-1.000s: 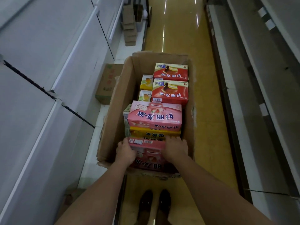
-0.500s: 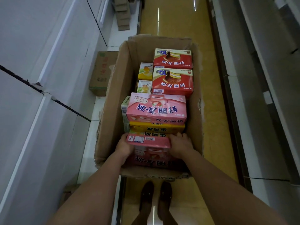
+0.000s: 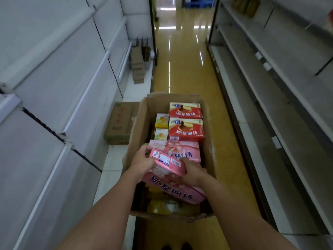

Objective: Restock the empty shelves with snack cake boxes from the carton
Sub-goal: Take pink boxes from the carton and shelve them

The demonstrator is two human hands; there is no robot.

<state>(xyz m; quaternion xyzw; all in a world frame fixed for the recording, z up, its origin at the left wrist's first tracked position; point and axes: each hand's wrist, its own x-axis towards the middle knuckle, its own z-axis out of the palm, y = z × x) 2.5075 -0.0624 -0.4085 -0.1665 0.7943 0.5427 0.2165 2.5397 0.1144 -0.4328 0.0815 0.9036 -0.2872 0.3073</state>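
- Landmark: open cardboard carton (image 3: 139, 127) on the aisle floor, directly in front of the person.
- Pink snack cake box (image 3: 171, 179) is tilted above the carton's near end, barcode end up, and appears clear of the stock beneath.
- Left hand (image 3: 142, 164) grasps the box's left end, fingers wrapped over its upper corner.
- Right hand (image 3: 191, 171) holds the right side, fingers curled over the top face.
- Inside the carton, beyond the held box: 1 more pink box (image 3: 182, 150), 2 red boxes (image 3: 186, 129) at the far end, 2 small yellow boxes (image 3: 161, 128) along the left wall. Yellow packs (image 3: 162, 204) show under the held box; detail blurred.
- Left of the carton: a closed brown carton (image 3: 119, 123) on the white base ledge, under bare white shelves (image 3: 63, 87). Right of the carton: more bare shelves (image 3: 270, 105).
- Judgement: step in hand is lifting 1 box out for shelving.
- Risks: the tilted box could slide from the grasp; its low corner could snag the carton's torn near rim; the swing toward a shelf could knock the pink box behind it.
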